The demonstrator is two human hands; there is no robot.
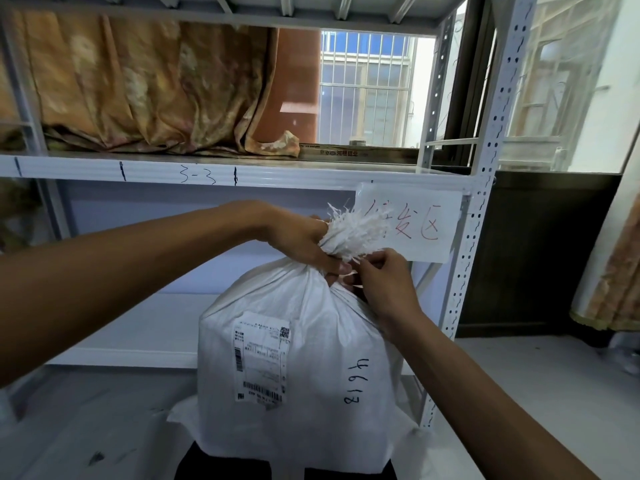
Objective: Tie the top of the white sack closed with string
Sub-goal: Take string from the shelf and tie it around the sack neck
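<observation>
A full white woven sack (311, 358) stands upright in front of me, with a shipping label and the handwritten number 46138 on its side. Its top is gathered into a neck, and the frayed mouth (353, 233) fans out above. My left hand (301, 237) is clenched around that neck from the left. My right hand (381, 278) is at the neck from the right, fingertips pinched on thin white string (356, 263) just below the frayed end. The string is mostly hidden between my fingers.
A white metal shelf rack (474, 237) stands right behind the sack, with a paper sign (426, 230) taped to its beam. A folded orange curtain (138, 91) lies on the upper shelf. A window (363, 88) is behind, a dark cabinet (536, 254) to the right.
</observation>
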